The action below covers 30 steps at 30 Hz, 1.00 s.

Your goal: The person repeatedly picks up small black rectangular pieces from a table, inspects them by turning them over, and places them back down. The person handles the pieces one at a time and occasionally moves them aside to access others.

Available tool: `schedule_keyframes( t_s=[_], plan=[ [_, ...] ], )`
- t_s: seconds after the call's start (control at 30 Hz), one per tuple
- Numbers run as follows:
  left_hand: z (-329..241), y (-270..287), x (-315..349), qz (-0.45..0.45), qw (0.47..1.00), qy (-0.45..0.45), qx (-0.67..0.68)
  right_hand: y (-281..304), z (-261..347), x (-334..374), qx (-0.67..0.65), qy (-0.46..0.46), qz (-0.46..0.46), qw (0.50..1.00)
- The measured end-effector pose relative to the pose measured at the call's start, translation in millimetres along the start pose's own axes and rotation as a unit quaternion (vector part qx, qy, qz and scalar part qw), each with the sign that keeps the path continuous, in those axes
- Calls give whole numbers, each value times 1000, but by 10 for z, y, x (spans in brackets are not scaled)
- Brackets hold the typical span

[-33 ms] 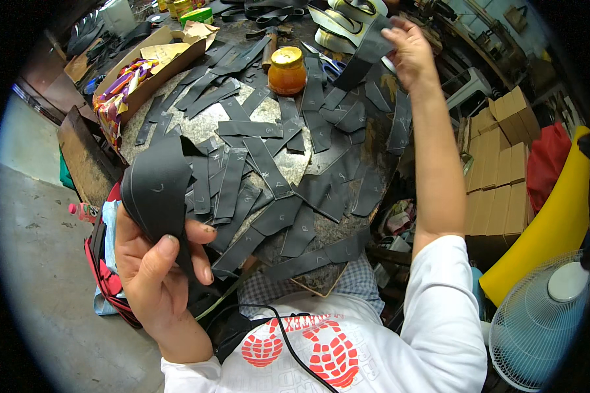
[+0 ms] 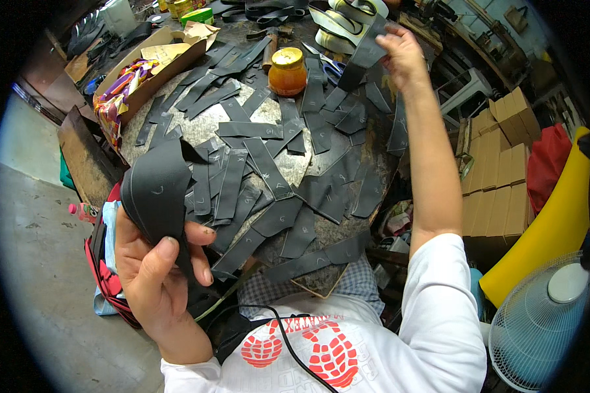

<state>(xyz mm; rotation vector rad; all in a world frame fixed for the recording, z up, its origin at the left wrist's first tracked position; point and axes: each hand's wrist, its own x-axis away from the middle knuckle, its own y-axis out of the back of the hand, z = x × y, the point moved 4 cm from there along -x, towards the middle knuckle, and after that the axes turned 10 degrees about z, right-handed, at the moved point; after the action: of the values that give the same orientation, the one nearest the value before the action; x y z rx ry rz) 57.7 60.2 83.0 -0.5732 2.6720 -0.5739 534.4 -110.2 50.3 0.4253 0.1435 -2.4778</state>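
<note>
My left hand (image 2: 154, 278) is closed round a folded bundle of black leather-like pieces (image 2: 156, 187), the thumb pressed on its lower end. A thin pale line and a chalk mark show on the bundle's outer face. Out at the far right of the table, my right hand (image 2: 403, 57) pinches the upper end of a black cut strip (image 2: 363, 56), which slants down to the left. Many similar flat black pieces (image 2: 265, 164), some with chalk marks, overlap across the worktable (image 2: 334, 226). The fingertips behind the strip are partly hidden.
An orange-filled jar (image 2: 287, 73) and blue-handled scissors (image 2: 335, 67) stand among the pieces. Rolls of pale tape (image 2: 337, 40) lie at the back. A cardboard box (image 2: 177, 65) holds colourful wrappers at the left. Cartons (image 2: 501, 167) and a fan (image 2: 537, 321) are at the right.
My right hand has shifted slightly left and downward with the black strip. My left hand and its bundle have barely moved.
</note>
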Motion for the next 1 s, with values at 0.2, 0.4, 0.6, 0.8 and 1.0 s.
schedule_keyframes(
  t_s=[0.2,0.4,0.6,0.8,1.0],
  plan=[
    [36,38,-40,-15,999,7,-27,193,-995,13,536,-130,-68,832],
    [126,-40,-106,-27,999,27,-4,51,-778,16,570,-131,-86,806],
    [220,-230,-257,2,998,48,29,-874,20,692,161,-109,200,960],
    [609,-640,-285,167,950,253,76,-1605,825,1795,-148,-143,335,919],
    [737,-727,-271,149,968,199,32,-1307,1136,1803,241,-61,189,950]
  ],
)
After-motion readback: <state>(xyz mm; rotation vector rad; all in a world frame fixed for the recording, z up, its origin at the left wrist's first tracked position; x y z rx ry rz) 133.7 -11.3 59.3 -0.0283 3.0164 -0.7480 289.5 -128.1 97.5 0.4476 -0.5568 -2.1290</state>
